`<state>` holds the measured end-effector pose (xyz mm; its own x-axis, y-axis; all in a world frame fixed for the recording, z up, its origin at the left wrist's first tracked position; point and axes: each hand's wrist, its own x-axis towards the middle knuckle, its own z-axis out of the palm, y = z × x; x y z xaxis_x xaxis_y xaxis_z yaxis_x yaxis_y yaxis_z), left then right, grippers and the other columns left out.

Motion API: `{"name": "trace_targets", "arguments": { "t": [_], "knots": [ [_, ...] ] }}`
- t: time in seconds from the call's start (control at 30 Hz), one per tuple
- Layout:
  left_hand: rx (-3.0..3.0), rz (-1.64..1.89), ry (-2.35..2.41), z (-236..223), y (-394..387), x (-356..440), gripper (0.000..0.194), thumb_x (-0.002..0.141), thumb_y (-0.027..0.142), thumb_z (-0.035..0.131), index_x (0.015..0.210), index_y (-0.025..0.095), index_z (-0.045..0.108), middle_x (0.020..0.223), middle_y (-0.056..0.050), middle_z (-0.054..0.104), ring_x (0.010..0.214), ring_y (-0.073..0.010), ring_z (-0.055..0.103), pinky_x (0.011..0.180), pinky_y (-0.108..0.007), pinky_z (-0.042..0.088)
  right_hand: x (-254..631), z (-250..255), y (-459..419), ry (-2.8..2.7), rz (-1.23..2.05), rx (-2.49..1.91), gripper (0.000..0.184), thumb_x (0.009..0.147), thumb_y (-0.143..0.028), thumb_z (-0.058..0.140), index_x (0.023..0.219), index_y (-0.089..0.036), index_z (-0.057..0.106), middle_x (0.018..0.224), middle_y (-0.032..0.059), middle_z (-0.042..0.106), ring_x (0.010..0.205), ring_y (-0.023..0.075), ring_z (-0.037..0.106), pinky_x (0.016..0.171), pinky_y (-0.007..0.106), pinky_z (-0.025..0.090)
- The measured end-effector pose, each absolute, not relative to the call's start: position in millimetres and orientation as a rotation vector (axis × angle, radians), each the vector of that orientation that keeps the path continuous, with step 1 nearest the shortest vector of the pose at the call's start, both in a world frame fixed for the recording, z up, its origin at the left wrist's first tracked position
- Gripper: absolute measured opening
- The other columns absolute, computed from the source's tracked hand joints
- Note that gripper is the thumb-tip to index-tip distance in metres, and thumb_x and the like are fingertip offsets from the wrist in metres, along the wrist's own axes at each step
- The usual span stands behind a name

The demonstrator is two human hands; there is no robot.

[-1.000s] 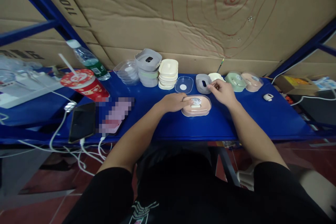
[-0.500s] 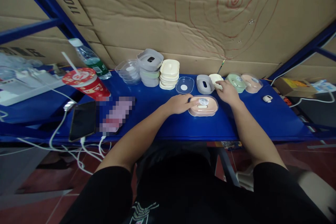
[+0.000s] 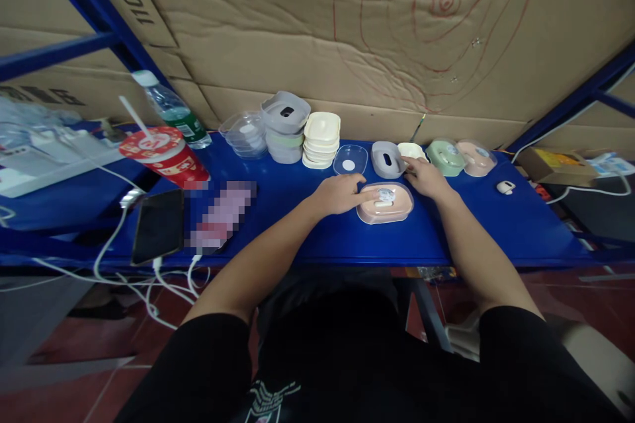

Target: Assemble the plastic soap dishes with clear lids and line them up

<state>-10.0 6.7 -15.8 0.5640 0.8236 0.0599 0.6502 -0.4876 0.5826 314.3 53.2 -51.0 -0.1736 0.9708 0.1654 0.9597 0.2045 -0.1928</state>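
Observation:
A pink box [image 3: 384,211] with a clear cover, a round white label and a pale slot lies near the table's front edge. My left hand [image 3: 342,195] reaches in from its left with fingers stretched out, the index fingertip touching its top. My right hand [image 3: 424,177] is behind and to the right of the pink box. Its fingers are apart, close to the grey open frame [image 3: 387,158] and the cream tray [image 3: 411,151]; whether they touch either I cannot tell. Left of the grey frame lies a clear lid [image 3: 351,160] with a white round sticker.
Stacks of clear lids [image 3: 244,133], grey frames [image 3: 286,112] and cream trays [image 3: 322,129] stand at the back. Green [image 3: 446,157] and pink covered boxes [image 3: 476,157] sit at right. A red cup [image 3: 166,155], a bottle [image 3: 173,112] and phones [image 3: 157,226] are at left.
My right hand has left the grey frame, passed over the cream tray, and now lies lower between the two. The pink box, with my left hand on it, has shifted right.

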Motion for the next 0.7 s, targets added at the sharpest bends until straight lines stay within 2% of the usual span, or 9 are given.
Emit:
{"name": "trace_targets", "arguments": {
  "t": [0.13,0.27,0.37,0.43,0.57,0.7],
  "knots": [
    [2.339,0.555,1.069,-21,8,-10,0.060,0.099,0.070,0.061,0.135,0.022,0.069,0.124,-0.011,0.078,0.110,-0.0293,0.074,0.094,-0.042,0.055,313,-52,54,-2.277,0.089,-1.750,0.063,0.095,-0.022,0.060,0.158,-0.025,0.064,0.129,0.0164,0.072,0.115,0.0338,0.073,0.104,0.050,0.059],
    [2.380,0.494,1.018,-21,7,-10,0.060,0.100,0.069,0.060,0.137,0.022,0.069,0.129,-0.012,0.076,0.116,-0.0307,0.073,0.102,-0.044,0.054,306,-52,53,-2.322,0.167,-1.572,0.053,0.094,-0.019,0.060,0.145,-0.023,0.075,0.124,0.0154,0.074,0.116,0.0317,0.072,0.109,0.049,0.057],
    [2.387,0.445,1.013,-19,6,-11,0.063,0.100,0.070,0.061,0.141,0.022,0.068,0.135,-0.013,0.074,0.123,-0.0329,0.071,0.107,-0.047,0.052,301,-52,53,-2.282,0.240,-1.468,0.051,0.094,-0.018,0.058,0.141,-0.020,0.077,0.125,0.0161,0.077,0.117,0.0308,0.073,0.111,0.050,0.056],
    [2.403,0.421,1.011,-19,6,-12,0.068,0.099,0.072,0.061,0.146,0.022,0.066,0.140,-0.014,0.073,0.128,-0.0345,0.070,0.111,-0.049,0.051,301,-51,52,-2.194,0.296,-1.461,0.052,0.095,-0.021,0.058,0.145,-0.020,0.073,0.128,0.0149,0.079,0.109,0.0286,0.076,0.106,0.049,0.059],
    [2.439,0.362,1.010,-18,6,-12,0.079,0.097,0.076,0.061,0.157,0.026,0.059,0.149,-0.015,0.070,0.136,-0.0371,0.067,0.114,-0.051,0.050,305,-44,51,-2.049,0.296,-1.513,0.056,0.098,-0.034,0.060,0.152,-0.020,0.067,0.127,0.0138,0.082,0.078,0.0230,0.075,0.092,0.046,0.062],
    [2.436,0.277,0.938,-17,4,-9,0.078,0.095,0.079,0.061,0.153,0.027,0.064,0.138,-0.012,0.077,0.130,-0.0369,0.071,0.109,-0.048,0.053,314,-29,48,-1.967,0.195,-1.559,0.056,0.097,-0.048,0.062,0.143,-0.017,0.073,0.119,0.0160,0.083,0.072,0.0244,0.071,0.087,0.047,0.060]
  ]
}}
